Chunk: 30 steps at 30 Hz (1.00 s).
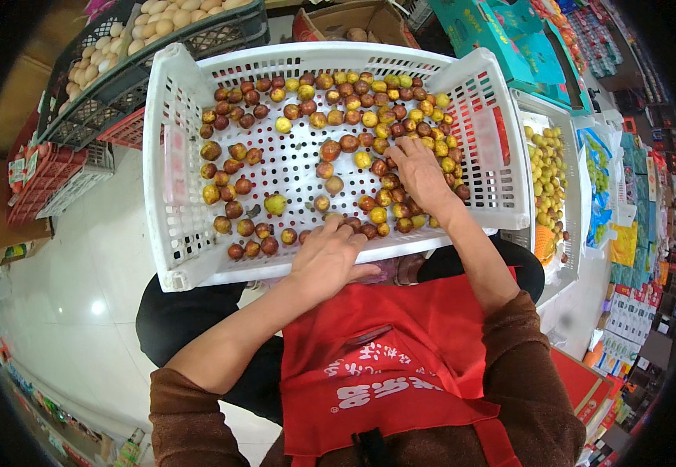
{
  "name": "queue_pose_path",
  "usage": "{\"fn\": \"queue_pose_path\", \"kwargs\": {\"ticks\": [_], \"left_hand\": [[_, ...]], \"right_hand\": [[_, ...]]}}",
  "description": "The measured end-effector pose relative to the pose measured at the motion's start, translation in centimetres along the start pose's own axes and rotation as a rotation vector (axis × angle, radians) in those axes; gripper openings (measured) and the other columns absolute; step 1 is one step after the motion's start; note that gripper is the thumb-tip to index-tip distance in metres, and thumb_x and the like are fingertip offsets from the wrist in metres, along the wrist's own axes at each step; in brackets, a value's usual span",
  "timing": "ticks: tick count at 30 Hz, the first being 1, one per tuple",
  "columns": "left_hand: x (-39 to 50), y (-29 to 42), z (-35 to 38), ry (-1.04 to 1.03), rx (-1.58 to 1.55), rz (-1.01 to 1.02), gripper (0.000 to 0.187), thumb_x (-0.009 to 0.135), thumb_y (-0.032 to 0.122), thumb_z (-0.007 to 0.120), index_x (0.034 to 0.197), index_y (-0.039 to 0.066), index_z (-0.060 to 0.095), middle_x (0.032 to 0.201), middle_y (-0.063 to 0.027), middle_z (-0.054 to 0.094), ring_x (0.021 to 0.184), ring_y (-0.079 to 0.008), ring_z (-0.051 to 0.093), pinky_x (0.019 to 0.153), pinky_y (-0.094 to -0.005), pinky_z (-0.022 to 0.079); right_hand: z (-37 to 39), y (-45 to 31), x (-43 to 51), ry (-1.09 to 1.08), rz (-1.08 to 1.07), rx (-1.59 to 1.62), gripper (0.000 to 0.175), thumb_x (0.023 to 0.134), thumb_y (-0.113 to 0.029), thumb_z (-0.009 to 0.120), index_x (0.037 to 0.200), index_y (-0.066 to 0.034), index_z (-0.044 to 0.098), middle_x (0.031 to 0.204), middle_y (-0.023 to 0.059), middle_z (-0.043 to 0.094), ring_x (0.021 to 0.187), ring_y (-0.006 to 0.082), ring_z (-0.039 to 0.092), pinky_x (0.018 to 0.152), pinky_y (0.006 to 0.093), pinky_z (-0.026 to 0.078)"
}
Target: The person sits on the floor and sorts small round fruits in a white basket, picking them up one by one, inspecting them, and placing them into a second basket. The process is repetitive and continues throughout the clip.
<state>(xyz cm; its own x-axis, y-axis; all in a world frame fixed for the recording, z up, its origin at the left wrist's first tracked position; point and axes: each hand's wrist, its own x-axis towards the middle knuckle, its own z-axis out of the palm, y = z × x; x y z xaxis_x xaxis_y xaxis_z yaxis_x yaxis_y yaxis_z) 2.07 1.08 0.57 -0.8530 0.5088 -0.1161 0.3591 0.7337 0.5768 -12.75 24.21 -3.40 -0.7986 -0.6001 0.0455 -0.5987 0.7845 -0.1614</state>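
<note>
A white perforated plastic crate point(291, 267) lies before me, slightly tilted in the view. Spread over its floor are many brown and yellow-green fruits, apparently fresh jujubes point(330, 150), densest on the right side. My left hand point(327, 254) lies over the near rim, its fingers inside by the fruit and its thumb outside. Whether a fruit sits under those fingertips is hidden. Over the right-hand cluster, my right hand point(420, 175) reaches in palm down with fingers bent, touching jujubes. Its palm side is out of sight. One larger yellow-green jujube point(275, 204) sits apart at the left centre.
Black crates of eggs point(165, 26) stand at the back left, above a red crate point(52, 175). Behind is an open cardboard box point(352, 20). To the right are a bin of yellow fruit point(547, 169), green grapes point(597, 149) and teal cartons point(489, 35). Tiled floor point(89, 280) shows left.
</note>
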Motion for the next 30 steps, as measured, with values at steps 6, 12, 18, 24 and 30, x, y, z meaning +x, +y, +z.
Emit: {"fn": "queue_pose_path", "kwargs": {"ticks": [6,12,18,24,30], "left_hand": [[0.0,0.0,-0.3,-0.04,0.01,0.0,0.056,0.089,0.051,0.07,0.12,0.004,0.068,0.113,-0.0148,0.068,0.117,-0.0324,0.055,0.094,-0.0438,0.053],[0.8,-0.6,0.2,0.213,-0.655,-0.215,0.054,0.097,0.033,0.07,0.139,0.002,0.056,0.121,-0.0175,0.065,0.111,-0.0298,0.063,0.095,-0.0409,0.054],[2.3,-1.0,-0.3,0.269,-1.543,-0.368,0.056,0.098,0.015,0.072,0.146,0.002,0.049,0.125,-0.0105,0.064,0.108,-0.0144,0.063,0.092,-0.0306,0.054],[2.2,-0.9,-0.9,0.243,-1.692,-0.342,0.05,0.099,0.012,0.07,0.144,0.0,0.052,0.123,-0.0085,0.066,0.105,-0.0145,0.066,0.092,-0.0294,0.057],[1.9,-1.1,-0.9,0.238,-1.762,-0.387,0.041,0.099,0.008,0.068,0.138,-0.001,0.058,0.119,-0.0083,0.068,0.102,-0.0151,0.068,0.092,-0.0296,0.058]], "right_hand": [[-0.6,1.4,0.5,-0.003,0.003,0.028,0.04,0.085,-0.004,0.071,0.124,-0.0039,0.062,0.125,0.0147,0.057,0.116,0.0355,0.054,0.102,0.0463,0.043],[-3.4,-1.6,-0.6,-0.009,0.128,0.615,0.038,0.088,-0.005,0.072,0.122,-0.0029,0.056,0.122,0.0143,0.061,0.119,0.033,0.058,0.102,0.042,0.046],[-6.8,-6.9,-2.2,-0.07,0.078,0.712,0.038,0.087,-0.003,0.07,0.122,-0.0045,0.056,0.113,0.012,0.06,0.105,0.0288,0.061,0.092,0.0377,0.05],[-7.6,-8.9,-2.4,-0.023,0.033,0.711,0.035,0.086,-0.003,0.071,0.119,-0.0046,0.057,0.107,0.0116,0.059,0.101,0.0293,0.06,0.089,0.0395,0.048],[-7.5,-9.0,-2.3,0.03,-0.07,0.659,0.039,0.083,-0.003,0.073,0.12,-0.0065,0.058,0.103,0.0112,0.059,0.098,0.0322,0.057,0.088,0.0427,0.046]]}}
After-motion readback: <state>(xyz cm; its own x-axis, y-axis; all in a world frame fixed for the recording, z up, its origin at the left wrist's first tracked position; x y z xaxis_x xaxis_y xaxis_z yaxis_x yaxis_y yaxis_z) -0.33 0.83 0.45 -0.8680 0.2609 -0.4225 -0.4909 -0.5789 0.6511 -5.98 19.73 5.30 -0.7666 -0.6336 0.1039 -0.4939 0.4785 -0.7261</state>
